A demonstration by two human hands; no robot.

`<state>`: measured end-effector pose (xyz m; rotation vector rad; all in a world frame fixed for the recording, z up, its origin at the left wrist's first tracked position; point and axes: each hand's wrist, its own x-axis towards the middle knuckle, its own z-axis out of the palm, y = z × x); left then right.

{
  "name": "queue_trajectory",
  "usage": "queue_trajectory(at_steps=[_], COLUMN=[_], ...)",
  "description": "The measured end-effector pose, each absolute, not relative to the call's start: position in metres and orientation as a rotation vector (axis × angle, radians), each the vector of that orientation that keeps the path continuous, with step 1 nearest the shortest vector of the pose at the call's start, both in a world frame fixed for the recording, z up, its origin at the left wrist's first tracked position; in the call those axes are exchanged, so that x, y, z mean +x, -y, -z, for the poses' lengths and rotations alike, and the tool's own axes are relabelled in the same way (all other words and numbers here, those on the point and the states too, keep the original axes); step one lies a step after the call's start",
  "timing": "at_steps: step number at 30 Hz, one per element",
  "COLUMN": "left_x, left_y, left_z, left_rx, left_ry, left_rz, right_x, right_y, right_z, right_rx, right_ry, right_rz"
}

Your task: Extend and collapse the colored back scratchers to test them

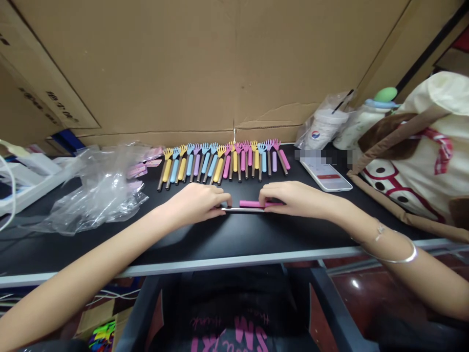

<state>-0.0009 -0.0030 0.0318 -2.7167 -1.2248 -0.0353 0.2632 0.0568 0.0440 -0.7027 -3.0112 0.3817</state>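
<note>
Two hands hold a slim silver metal rod (244,209) level above the black tabletop (220,242).
The left hand (207,201) pinches the rod's left end; the right hand (287,199) is closed about its right end and a bright pink plastic handle (249,203) lying alongside. Just beyond, a row of pastel claw-headed sticks with metal shafts (243,160) blocks the way to the brown cardboard wall (176,68). Crumpled clear plastic bags (98,188) crowd the left; a white-edged phone (326,173), a bagged white cup (327,128) and a cream cloth bag (414,166) fill the right.
</note>
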Motion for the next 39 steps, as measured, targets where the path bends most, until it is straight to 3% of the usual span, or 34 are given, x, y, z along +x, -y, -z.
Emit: queue_trajectory(at_steps=[12,24,31,39], left_x=[0.028,-0.001,-0.016,-0.015], left_y=[-0.011,-0.006,-0.024,-0.026], left_z=[-0.022,-0.015,-0.005,0.005], left_rx=[-2.694,-2.579,-2.521,-2.393], left_ry=[1.072,1.073,1.094,1.077], left_rz=[0.15,0.156,0.383,0.296], right_x=[0.237,0.248,0.255,0.27], right_y=[-0.076,-0.09,-0.097,-0.095], right_z=[-0.04,-0.041,-0.035,-0.039], right_rx=[-0.87,-0.708,-0.671,-0.829], right_ry=[3.091,2.975,2.79,2.698], right_rz=[0.048,-0.234,-0.16,0.014])
